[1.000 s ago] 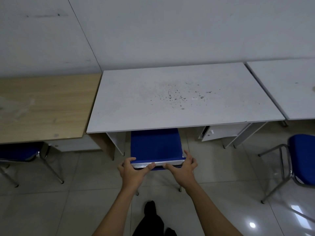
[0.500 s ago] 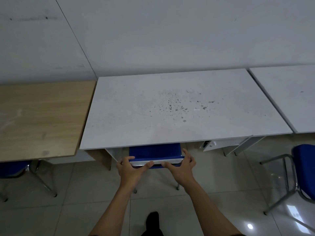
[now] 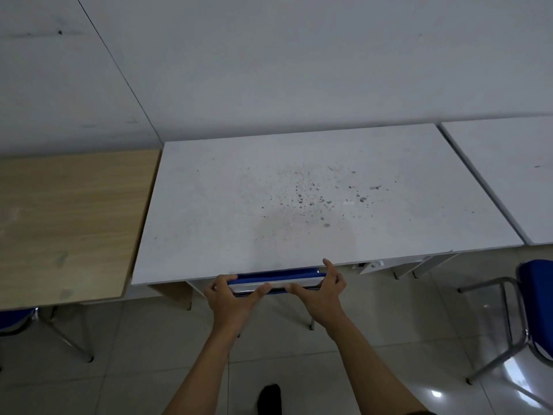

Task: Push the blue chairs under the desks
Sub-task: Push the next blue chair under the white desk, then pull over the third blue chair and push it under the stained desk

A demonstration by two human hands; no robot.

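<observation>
A blue chair (image 3: 278, 277) sits almost fully under the stained white desk (image 3: 314, 205); only the top of its backrest with a chrome bar shows at the desk's front edge. My left hand (image 3: 232, 298) grips the backrest's left end, fingers curled over it. Against the right end rests my right hand (image 3: 321, 290), thumb along the bar and index finger raised. Another blue chair (image 3: 535, 307) with a chrome frame stands out on the floor at the right. A third blue chair (image 3: 15, 319) shows partly under the wooden desk (image 3: 68, 223) at the left.
A second white desk (image 3: 508, 175) adjoins at the right. A grey wall runs behind all the desks. The floor is glossy pale tile, and my dark shoe (image 3: 269, 398) is at the bottom centre.
The blue chair has slid forward under the white desk with both hands on its backrest; its seat is now hidden. I have stepped closer to the desk.
</observation>
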